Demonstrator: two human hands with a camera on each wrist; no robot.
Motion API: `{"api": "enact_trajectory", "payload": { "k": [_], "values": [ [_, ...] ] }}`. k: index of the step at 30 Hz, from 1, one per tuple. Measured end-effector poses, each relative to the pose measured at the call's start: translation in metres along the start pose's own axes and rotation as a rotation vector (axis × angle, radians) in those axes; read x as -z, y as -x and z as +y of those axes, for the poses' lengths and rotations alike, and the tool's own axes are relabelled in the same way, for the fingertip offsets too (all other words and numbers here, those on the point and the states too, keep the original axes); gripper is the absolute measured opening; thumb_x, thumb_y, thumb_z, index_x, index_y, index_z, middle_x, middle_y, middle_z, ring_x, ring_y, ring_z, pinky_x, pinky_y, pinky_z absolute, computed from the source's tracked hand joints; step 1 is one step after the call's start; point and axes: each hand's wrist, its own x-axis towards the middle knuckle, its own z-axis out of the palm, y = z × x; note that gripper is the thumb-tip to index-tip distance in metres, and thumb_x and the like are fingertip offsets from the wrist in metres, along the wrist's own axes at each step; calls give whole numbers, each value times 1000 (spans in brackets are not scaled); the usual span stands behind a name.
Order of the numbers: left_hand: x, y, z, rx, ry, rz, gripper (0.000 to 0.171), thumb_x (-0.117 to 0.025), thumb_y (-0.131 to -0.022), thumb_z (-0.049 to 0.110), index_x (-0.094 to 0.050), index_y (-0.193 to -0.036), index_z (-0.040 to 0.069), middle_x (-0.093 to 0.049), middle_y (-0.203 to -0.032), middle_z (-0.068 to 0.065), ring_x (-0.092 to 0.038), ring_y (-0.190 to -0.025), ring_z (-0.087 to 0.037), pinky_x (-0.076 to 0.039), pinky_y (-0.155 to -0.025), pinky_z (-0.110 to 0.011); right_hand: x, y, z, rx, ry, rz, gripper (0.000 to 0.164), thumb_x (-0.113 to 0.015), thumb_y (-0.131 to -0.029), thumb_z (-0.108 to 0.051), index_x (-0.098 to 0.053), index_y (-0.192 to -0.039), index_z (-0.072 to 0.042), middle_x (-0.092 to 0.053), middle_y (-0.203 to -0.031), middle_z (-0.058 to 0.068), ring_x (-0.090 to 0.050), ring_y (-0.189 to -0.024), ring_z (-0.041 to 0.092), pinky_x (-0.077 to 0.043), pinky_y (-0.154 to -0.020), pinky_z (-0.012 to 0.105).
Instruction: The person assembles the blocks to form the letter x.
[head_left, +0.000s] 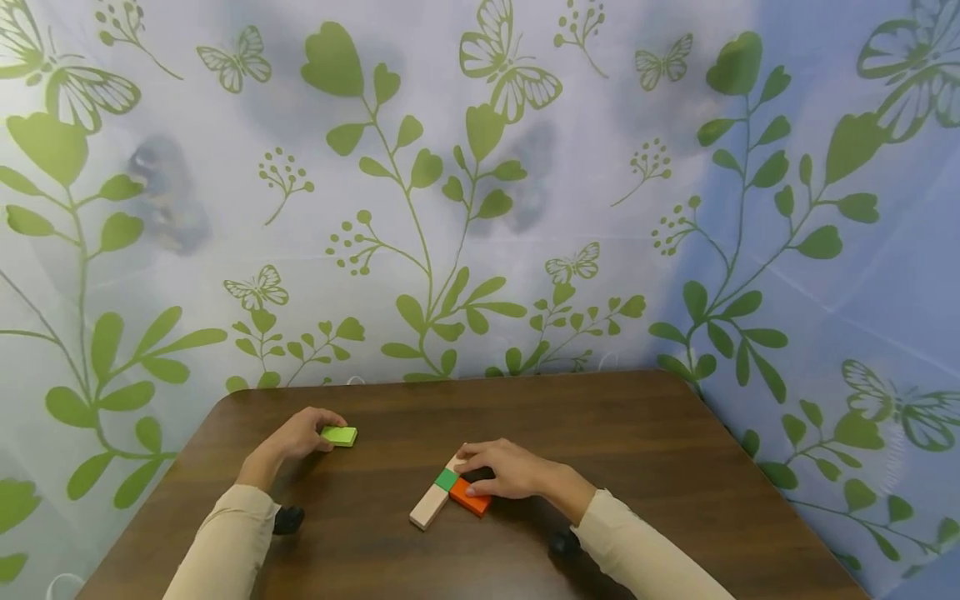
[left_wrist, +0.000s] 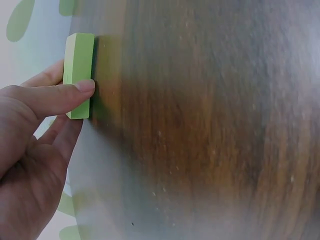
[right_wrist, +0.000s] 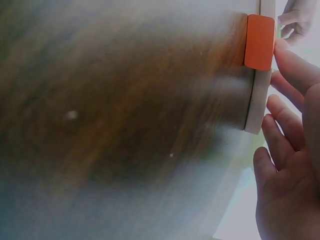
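Observation:
At the left of the table, my left hand (head_left: pixel 302 432) pinches a light green block (left_wrist: pixel 83 65) between thumb and fingers, just above or on the tabletop; which one I cannot tell. My right hand (head_left: pixel 513 468) lies over a group of blocks near the middle. In that group a green square block (head_left: pixel 446 479) sits between two pale wooden blocks, the nearer one (head_left: pixel 430 507) in full sight and the farther one (head_left: pixel 453 463) partly under the fingers. An orange block (right_wrist: pixel 260 42) juts out sideways from the row, with the right thumb at it. The other right fingers are loosely extended along the pale block.
The blocks lie on a dark brown wooden table (head_left: pixel 600 425). Behind it and to the right hangs a pale curtain (head_left: pixel 420 233) printed with green leaves and butterflies. Small black devices (head_left: pixel 288 521) are at both wrists.

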Motion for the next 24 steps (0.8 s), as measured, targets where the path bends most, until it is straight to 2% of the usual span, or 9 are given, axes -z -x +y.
{"api": "enact_trajectory", "payload": {
  "k": [2, 9, 18, 24],
  "values": [
    [0, -1, 4, 7, 5, -1, 38, -81, -77, -14, -73, -113, -4, -70, -114, -20, -59, -99, -32, -51, -85, -48, -1, -1, 0, 5, 0, 5, 44, -65, -104, -38, -65, -143, -18, -51, -153, 7, -47, -140, 25, -40, -112, 48],
    [-5, -15, 25, -31, -34, -37, 38, -82, -78, -10, -74, -113, 1, -69, -114, -13, -59, -102, -33, -49, -88, -52, -2, 3, 1, 8, -21, 6, 45, -67, -103, -33, -63, -144, -15, -51, -153, 8, -48, -139, 24, -43, -111, 43],
    [-8, -18, 45, -53, -42, -58, 36, -81, -80, -11, -76, -111, 5, -68, -116, -13, -59, -108, -36, -51, -90, -53, -3, -2, 0, 1, -10, 17, 45, -66, -103, -37, -64, -144, -18, -50, -154, 8, -48, -139, 26, -39, -113, 49],
    [-16, -23, 51, -83, -27, -83, 37, -81, -79, -12, -77, -112, 4, -69, -117, -12, -59, -112, -37, -52, -91, -52, 2, 0, -3, -3, 5, 17, 44, -66, -103, -37, -65, -142, -17, -51, -153, 8, -47, -140, 26, -38, -113, 50]
  ]
}}
